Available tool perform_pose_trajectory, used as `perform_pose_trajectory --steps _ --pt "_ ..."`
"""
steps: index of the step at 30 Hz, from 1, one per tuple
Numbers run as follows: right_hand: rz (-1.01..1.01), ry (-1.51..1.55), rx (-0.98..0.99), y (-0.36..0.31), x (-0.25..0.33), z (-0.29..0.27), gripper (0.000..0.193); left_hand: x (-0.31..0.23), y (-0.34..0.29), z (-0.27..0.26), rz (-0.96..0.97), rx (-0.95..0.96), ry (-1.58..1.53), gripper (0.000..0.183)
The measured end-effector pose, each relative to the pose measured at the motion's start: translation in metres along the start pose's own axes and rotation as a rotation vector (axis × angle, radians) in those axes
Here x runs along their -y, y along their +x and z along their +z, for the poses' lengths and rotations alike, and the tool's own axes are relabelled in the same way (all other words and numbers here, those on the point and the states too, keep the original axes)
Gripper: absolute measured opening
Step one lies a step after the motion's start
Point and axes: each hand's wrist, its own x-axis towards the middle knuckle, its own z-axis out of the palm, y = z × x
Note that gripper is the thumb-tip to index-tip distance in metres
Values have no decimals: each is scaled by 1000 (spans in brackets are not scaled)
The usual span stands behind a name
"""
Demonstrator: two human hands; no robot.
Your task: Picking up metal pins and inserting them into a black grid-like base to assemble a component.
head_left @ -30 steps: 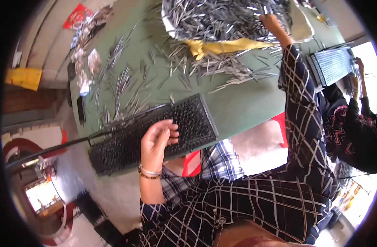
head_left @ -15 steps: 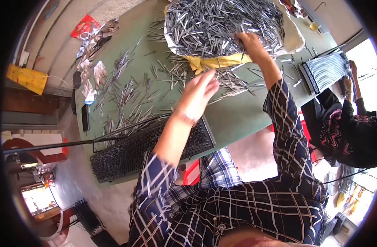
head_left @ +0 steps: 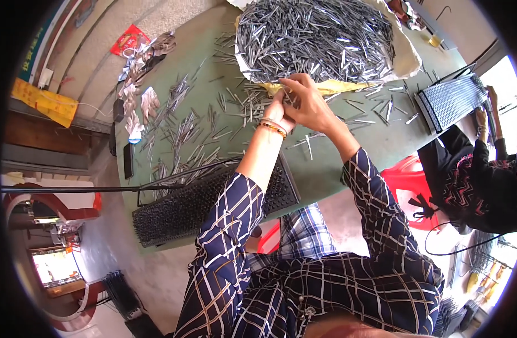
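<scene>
My left hand (head_left: 278, 114) and my right hand (head_left: 310, 106) meet above the green table, close to the near edge of a heap of thin grey metal strips (head_left: 317, 39). Both hands are closed, with their fingertips together. Whatever lies between the fingers is too small and hidden to make out. The heap rests on a white and yellow sack (head_left: 406, 56). Below my left forearm sits a long black rack (head_left: 179, 209), densely set with upright points or holes. Loose strips (head_left: 177, 132) lie scattered to the left of my hands.
Fabric gloves (head_left: 149, 104) and a black phone (head_left: 129, 161) lie along the table's left edge. A thin black bar (head_left: 72, 190) crosses from the left. At right, a co-worker's hands (head_left: 484, 115) are beside another perforated rack (head_left: 451, 101). A red stool (head_left: 405, 188) stands below.
My right hand has come back from the metal heap toward me and left, meeting my left hand. My left hand has turned and its fingers have closed.
</scene>
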Motion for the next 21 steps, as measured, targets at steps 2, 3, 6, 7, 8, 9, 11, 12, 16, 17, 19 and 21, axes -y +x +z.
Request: perform_pose_trajectory --steps 2,3,6,7,8,9,11,12,16,17,19,21 --pt "82 85 -78 -13 -5 -10 45 11 2 6 -8 -76 35 31" --pt "149 192 -147 -17 -7 -11 44 12 -5 13 10 -163 71 31" --pt "391 354 -221 -25 -14 -1 39 4 -12 13 45 -108 88 30" --pt "485 472 -242 -28 -17 2 41 0 -12 10 30 -68 68 30" --pt "587 674 -283 -31 -12 5 47 4 -17 11 106 -104 116 30" --pt "588 672 -285 -32 -13 11 47 7 -17 9 104 -102 116 30" --pt "867 1278 -498 -36 -19 30 47 18 -19 12 253 -95 308 28" --pt "933 1358 -579 -31 -13 33 51 36 -25 21 338 -142 320 26" --pt "843 1411 -672 -32 -10 26 51 62 -40 56 662 -89 571 26" --pt "827 1328 -643 -29 5 25 52 55 -40 50 674 -96 572 26" --pt "781 1223 -556 -28 34 25 55 39 -34 34 538 -200 581 26" --pt "765 1336 -617 -39 26 27 59 42 -35 45 409 -209 310 25"
